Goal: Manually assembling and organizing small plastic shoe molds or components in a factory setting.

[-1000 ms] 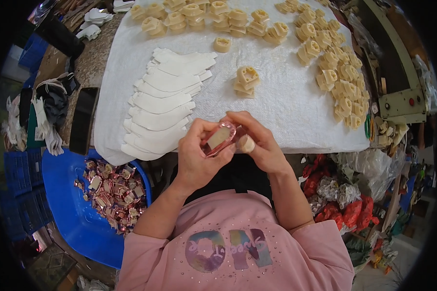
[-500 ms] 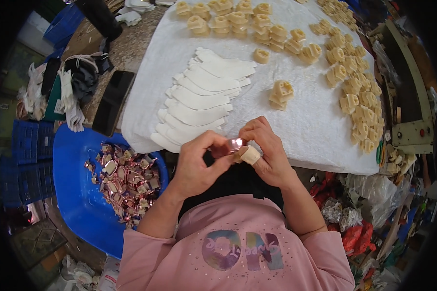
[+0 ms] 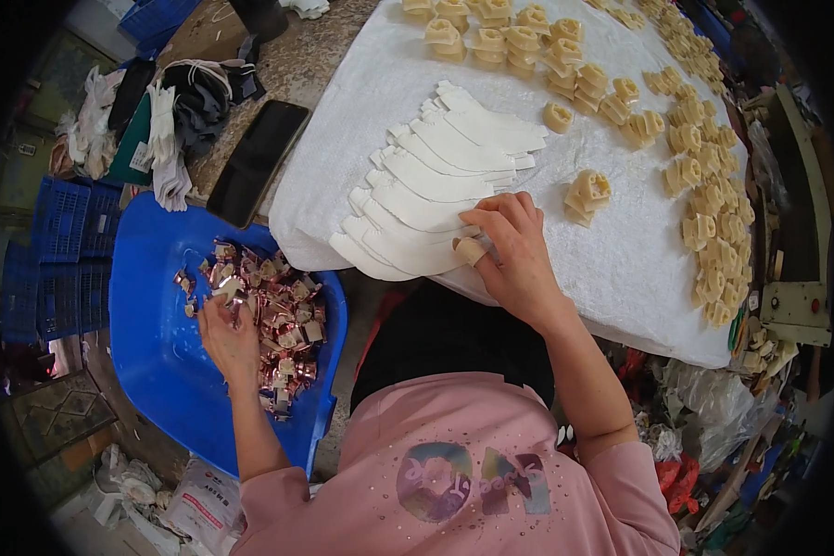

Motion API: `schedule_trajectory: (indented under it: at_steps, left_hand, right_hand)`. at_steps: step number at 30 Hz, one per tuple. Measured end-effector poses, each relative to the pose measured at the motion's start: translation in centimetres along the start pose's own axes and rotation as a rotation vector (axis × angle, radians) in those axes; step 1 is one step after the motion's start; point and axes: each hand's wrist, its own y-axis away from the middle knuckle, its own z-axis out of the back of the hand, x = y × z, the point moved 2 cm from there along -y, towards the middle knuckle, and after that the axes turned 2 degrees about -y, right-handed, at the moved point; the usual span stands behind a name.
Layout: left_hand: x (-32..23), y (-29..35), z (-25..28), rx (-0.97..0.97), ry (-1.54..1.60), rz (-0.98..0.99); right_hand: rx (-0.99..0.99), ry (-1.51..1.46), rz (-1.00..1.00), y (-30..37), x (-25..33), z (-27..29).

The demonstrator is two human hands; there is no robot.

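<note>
Pink pieces (image 3: 287, 337) in the left blue tub (image 3: 165, 324) look done; I can't tell if my left hand (image 3: 232, 343) pinches one. My right hand (image 3: 517, 255), thumb and finger apart, is at white strips (image 3: 426, 181), likely unused

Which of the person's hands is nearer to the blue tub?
Left. The left hand is in the blue tub; the right hand is outside it, at the white pieces.
</note>
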Motion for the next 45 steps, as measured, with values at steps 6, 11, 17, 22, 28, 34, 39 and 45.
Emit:
schedule_trajectory:
  at_steps: [6,11,17,22,28,34,39,45]
  left_hand:
    - [-7.5,0.3,0.0,-0.056,0.343,-0.321]
    - [-14.0,1.2,-0.5,0.103,0.666,-0.616]
    - [-16.2,0.5,-2.0,0.179,0.561,-0.851]
    - [-16.0,0.7,-3.2,0.085,0.553,-0.869]
    - [-15.6,0.9,-3.3,0.05,0.584,-0.818]
    - [-15.6,0.7,-3.0,0.085,0.595,-0.779]
    - [-19.7,3.3,0.0,0.038,0.463,-0.99]
    - [-23.1,8.3,-2.6,1.1,1.404,-0.155]
  right_hand:
    - [0.032,0.071,0.143,0.0,2.5,-1.0]
    - [0.119,0.3,0.284,0.2,2.9,-2.2]
    - [0.147,0.249,0.31,0.0,2.9,-1.9]
    - [0.059,0.171,0.217,-0.6,1.9,-2.6]
    - [-0.08,0.029,0.087,-1.0,1.5,-2.2]
    - [-0.441,-0.578,-0.275,0.3,-1.4,-0.1]
    - [-0.475,0.022,0.154,1.6,-0.3,3.5]
    - [-0.279,0.164,0.223,3.5,2.7,4.8]
